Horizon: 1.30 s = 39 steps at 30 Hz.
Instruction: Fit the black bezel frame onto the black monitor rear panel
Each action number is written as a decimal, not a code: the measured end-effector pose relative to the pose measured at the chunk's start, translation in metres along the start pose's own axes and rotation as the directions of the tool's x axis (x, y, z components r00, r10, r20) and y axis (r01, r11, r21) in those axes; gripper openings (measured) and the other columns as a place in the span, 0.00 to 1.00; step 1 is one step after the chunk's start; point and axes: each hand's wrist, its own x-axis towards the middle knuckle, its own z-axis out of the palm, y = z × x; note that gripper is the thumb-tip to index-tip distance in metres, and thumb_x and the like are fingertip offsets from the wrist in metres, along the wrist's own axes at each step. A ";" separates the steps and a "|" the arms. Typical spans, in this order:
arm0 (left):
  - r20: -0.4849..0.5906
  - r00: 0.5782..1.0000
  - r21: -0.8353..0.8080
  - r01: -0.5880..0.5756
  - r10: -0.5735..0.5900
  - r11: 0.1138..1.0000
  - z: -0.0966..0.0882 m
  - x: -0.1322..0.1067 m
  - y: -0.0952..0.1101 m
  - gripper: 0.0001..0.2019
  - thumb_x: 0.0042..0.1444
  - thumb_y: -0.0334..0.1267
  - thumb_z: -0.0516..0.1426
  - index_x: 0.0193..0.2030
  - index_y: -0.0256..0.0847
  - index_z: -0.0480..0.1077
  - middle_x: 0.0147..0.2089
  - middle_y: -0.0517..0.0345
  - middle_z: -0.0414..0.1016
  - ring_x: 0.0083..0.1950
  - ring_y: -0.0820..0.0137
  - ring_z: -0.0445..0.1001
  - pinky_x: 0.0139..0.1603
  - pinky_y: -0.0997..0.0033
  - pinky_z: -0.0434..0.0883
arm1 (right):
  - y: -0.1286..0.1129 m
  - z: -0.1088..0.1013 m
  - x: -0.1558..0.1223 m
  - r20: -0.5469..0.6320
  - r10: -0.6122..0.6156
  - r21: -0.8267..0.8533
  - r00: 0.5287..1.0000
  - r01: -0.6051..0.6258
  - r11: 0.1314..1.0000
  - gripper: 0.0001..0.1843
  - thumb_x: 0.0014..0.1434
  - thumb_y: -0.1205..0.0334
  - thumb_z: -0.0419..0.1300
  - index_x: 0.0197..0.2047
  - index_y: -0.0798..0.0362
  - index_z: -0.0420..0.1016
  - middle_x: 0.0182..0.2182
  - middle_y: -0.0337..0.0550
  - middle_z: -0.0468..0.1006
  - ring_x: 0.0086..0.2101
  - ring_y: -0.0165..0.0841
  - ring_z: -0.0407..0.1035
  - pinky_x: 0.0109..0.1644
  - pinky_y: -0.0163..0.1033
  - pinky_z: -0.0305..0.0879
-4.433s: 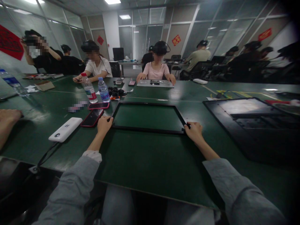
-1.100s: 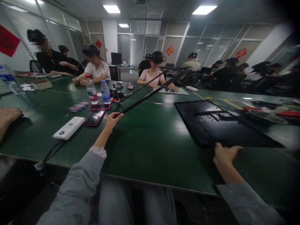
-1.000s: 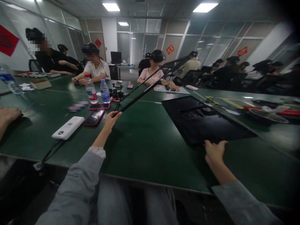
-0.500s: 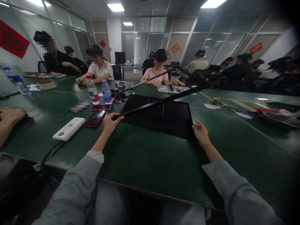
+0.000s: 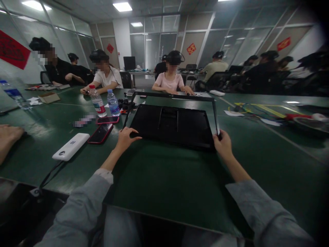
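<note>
A thin black rectangular frame (image 5: pixel 177 97), open in the middle, is tilted up over a flat black panel (image 5: pixel 146 120) with a recessed centre section. The panel looks like a screen's back cover; its exact kind cannot be told. My left hand (image 5: pixel 125 139) grips the frame's near left corner between thumb and fingers. At the near right corner, my right hand (image 5: pixel 223 143) is closed on the frame's side, close to the panel's edge. Whether the frame's near edge touches the panel is hard to make out.
Left of me on the green table (image 5: pixel 164 185) lie a white power bank (image 5: pixel 70 147) with a cable, a phone (image 5: pixel 100 133) and two bottles, one a blue-capped bottle (image 5: pixel 113 103). Cables (image 5: pixel 252 108) lie at the right. Several people sit around; a co-worker's hand (image 5: pixel 10 137) rests at far left.
The frame has turned from a slanting, edge-on pose to face me squarely above the panel. My right hand has closed on its right side; my left hand keeps hold.
</note>
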 end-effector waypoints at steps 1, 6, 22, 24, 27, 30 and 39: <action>0.021 1.000 0.002 0.008 -0.008 1.000 0.003 0.002 -0.002 0.16 0.51 0.51 0.69 0.42 0.47 0.78 0.47 0.52 0.81 0.54 0.55 0.73 0.64 0.51 0.56 | 0.001 0.003 -0.002 -0.043 -0.020 -0.047 0.999 0.018 0.999 0.26 0.59 0.44 0.57 0.53 0.53 0.71 0.42 0.54 0.76 0.45 0.47 0.73 0.57 0.57 0.68; 0.121 0.992 0.072 0.017 -0.025 0.997 0.014 0.005 -0.008 0.14 0.55 0.51 0.67 0.43 0.47 0.76 0.50 0.53 0.81 0.56 0.55 0.74 0.68 0.48 0.50 | 0.000 0.008 -0.010 -0.084 -0.111 -0.188 0.990 0.093 0.978 0.25 0.63 0.53 0.51 0.58 0.56 0.71 0.50 0.61 0.73 0.55 0.50 0.67 0.63 0.58 0.62; 0.425 0.903 0.068 0.036 -0.061 0.997 -0.027 -0.001 -0.021 0.21 0.48 0.66 0.64 0.33 0.50 0.79 0.34 0.55 0.82 0.38 0.58 0.79 0.44 0.62 0.69 | 0.006 0.022 -0.015 0.041 -0.100 -0.132 0.994 0.104 0.986 0.23 0.60 0.52 0.52 0.53 0.54 0.74 0.48 0.57 0.78 0.49 0.47 0.71 0.59 0.56 0.66; 0.352 0.934 0.063 0.038 -0.058 0.997 -0.029 -0.001 -0.022 0.22 0.54 0.65 0.60 0.33 0.49 0.79 0.35 0.53 0.81 0.38 0.59 0.78 0.44 0.61 0.70 | 0.006 0.023 -0.014 0.052 -0.103 -0.135 0.993 0.109 0.985 0.23 0.60 0.53 0.52 0.53 0.54 0.75 0.48 0.57 0.78 0.48 0.47 0.72 0.59 0.56 0.66; 0.071 0.996 0.105 0.036 -0.043 0.994 -0.026 0.001 -0.024 0.21 0.59 0.60 0.58 0.44 0.46 0.80 0.48 0.48 0.80 0.50 0.56 0.77 0.54 0.58 0.70 | 0.011 0.024 -0.013 0.073 -0.099 -0.146 0.992 0.109 0.983 0.24 0.59 0.53 0.53 0.53 0.56 0.76 0.49 0.58 0.78 0.49 0.48 0.72 0.59 0.56 0.66; -0.155 0.977 0.203 0.178 -0.148 0.963 -0.019 0.001 -0.034 0.29 0.57 0.55 0.62 0.61 0.41 0.72 0.66 0.39 0.69 0.66 0.48 0.68 0.62 0.51 0.67 | 0.019 0.024 -0.011 0.098 -0.072 -0.157 0.993 0.087 0.984 0.25 0.59 0.53 0.54 0.54 0.56 0.77 0.50 0.58 0.78 0.50 0.47 0.71 0.59 0.55 0.66; -0.032 0.937 0.119 0.348 -0.347 0.930 -0.011 0.000 -0.058 0.20 0.62 0.44 0.57 0.58 0.38 0.75 0.55 0.39 0.80 0.58 0.50 0.76 0.61 0.53 0.69 | 0.027 0.026 -0.011 0.109 -0.039 -0.091 0.993 0.049 0.995 0.25 0.59 0.50 0.56 0.55 0.53 0.77 0.50 0.53 0.79 0.50 0.46 0.73 0.59 0.57 0.67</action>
